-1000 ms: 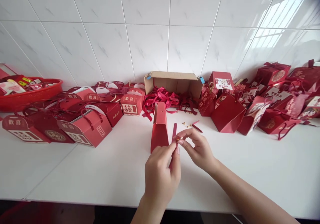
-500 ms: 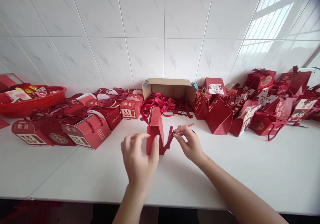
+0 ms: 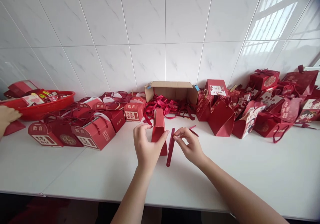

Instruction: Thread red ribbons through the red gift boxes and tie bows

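A narrow red gift box [image 3: 158, 125] stands upright on the white table in front of me. My left hand [image 3: 147, 145] is closed around its near part, thumb on the right side and fingers on the left. Just right of the box, my right hand [image 3: 188, 144] pinches a tiny gold-coloured piece between thumb and forefinger. A dark red strap [image 3: 170, 152] with a small hole in its lower end extends below those fingertips. Whether the strap hangs from the pinch or lies on the table, I cannot tell. Another red strip [image 3: 193, 130] lies behind my right hand.
Red gift boxes [image 3: 93, 134] stand grouped at left, and more red boxes [image 3: 221, 117] are piled at right. A cardboard box [image 3: 172, 84] with red ribbons [image 3: 163, 104] is behind. Another person's hand [image 3: 8, 115] is beside a red basin [image 3: 60, 100] at far left.
My left hand has closed in on the red box, its thumb now against the side. The strap now extends lower beside the box. Another person's hand has appeared at far left. The view shifted slightly left.
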A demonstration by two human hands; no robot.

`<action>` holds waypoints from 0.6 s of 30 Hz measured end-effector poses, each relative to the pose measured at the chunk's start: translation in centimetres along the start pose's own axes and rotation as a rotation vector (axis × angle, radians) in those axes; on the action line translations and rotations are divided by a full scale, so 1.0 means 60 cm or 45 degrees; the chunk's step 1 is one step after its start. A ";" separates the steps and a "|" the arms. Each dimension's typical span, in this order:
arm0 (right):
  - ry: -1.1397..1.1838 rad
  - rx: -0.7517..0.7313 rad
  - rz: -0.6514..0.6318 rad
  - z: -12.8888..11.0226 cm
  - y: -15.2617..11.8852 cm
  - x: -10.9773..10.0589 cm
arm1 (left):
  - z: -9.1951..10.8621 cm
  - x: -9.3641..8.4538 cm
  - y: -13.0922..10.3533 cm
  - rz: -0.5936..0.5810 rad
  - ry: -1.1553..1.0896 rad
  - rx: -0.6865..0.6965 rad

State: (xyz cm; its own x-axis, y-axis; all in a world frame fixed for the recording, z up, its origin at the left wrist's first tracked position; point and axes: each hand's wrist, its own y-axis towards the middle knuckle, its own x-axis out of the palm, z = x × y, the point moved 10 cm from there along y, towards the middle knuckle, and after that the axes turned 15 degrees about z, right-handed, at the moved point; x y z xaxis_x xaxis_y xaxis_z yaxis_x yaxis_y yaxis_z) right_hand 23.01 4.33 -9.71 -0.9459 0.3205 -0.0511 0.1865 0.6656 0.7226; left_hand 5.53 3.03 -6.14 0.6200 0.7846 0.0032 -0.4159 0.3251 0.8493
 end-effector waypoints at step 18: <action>0.085 -0.200 0.207 -0.060 0.004 -0.041 | -0.081 0.006 -0.053 -0.195 -0.724 -1.172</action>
State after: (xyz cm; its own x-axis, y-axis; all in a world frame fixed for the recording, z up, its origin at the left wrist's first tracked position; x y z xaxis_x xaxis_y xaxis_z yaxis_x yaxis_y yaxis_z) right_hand 24.40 1.29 -6.91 -0.9233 0.3660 0.1168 0.2992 0.4943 0.8162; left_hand 3.83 4.83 -11.40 0.8260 0.4205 0.3755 -0.4996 0.8545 0.1421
